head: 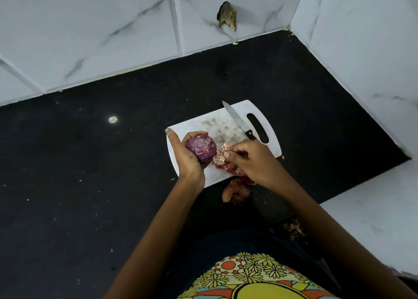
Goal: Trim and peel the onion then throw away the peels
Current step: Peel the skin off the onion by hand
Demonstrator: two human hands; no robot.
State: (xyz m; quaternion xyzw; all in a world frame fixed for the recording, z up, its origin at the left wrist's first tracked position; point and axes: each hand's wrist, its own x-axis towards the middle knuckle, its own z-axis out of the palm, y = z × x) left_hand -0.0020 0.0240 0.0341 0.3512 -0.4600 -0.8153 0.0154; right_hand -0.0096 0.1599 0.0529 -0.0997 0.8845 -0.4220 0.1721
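Two hands at frame centre, over the white cutting board (199,122): left hand (184,156) cups the purple onion (201,150); right hand (248,157) pinches a peel (222,154) beside it. Knife (237,120) lies on the board's upper part.

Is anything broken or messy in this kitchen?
Yes. The wall tile behind the counter has a jagged broken hole. Some onion peels have slipped off the cutting board onto the counter, and small crumbs are scattered across it.
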